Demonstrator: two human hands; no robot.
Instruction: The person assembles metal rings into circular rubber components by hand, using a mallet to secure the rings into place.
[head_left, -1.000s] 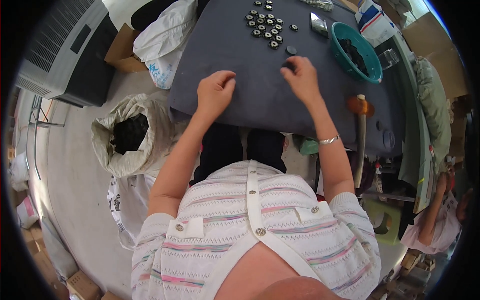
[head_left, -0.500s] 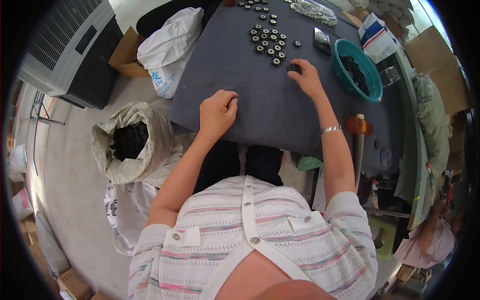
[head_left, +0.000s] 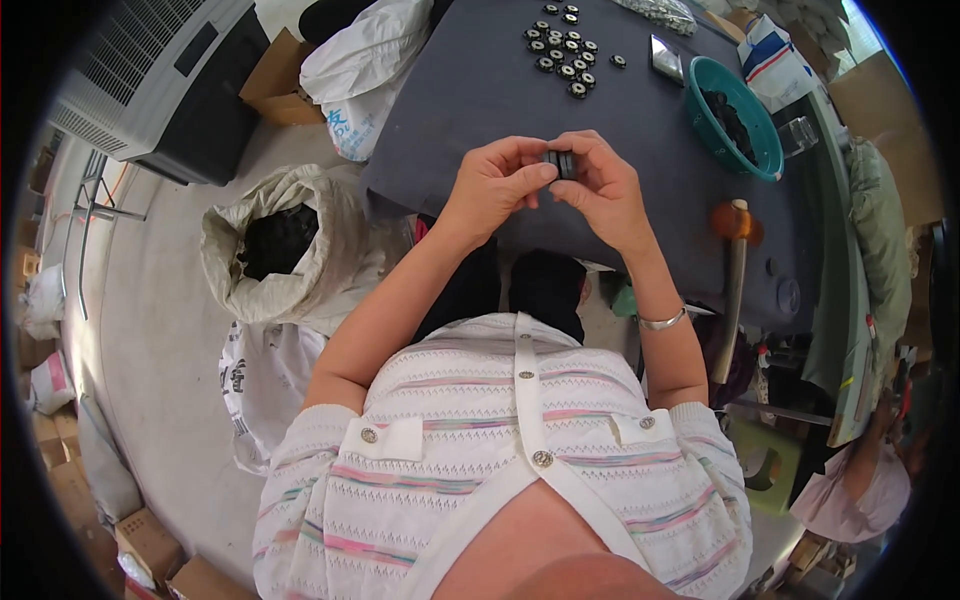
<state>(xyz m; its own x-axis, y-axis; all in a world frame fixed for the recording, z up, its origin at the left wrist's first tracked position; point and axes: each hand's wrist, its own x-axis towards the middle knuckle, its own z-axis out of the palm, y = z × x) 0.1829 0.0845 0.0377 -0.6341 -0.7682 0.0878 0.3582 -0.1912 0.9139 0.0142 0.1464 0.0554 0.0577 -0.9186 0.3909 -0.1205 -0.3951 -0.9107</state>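
Above the near part of the grey-covered table (head_left: 440,120), both hands come together at the fingertips. Between them is a small black round piece (head_left: 563,163), seen edge-on with a groove around it. My left hand (head_left: 497,188) pinches it from one side, thumb against it. From the other side my right hand (head_left: 608,192) grips it with thumb and fingers; the curled fingers hide part of it. Beyond the hands lie several black rings with pale metal centres (head_left: 577,90). To the right, a teal basin (head_left: 768,172) holds black parts (head_left: 730,125).
A mallet (head_left: 733,300) with an amber head lies on the table's right side. A phone (head_left: 666,58) and a clear jar (head_left: 797,137) are near the basin. On the left stand an open sack (head_left: 225,240) of black pieces, a white bag (head_left: 365,60) and an air cooler (head_left: 215,100).
My right hand has come back toward me and to the left with the black piece. My left hand has moved right and up to meet it, and both now grip it.
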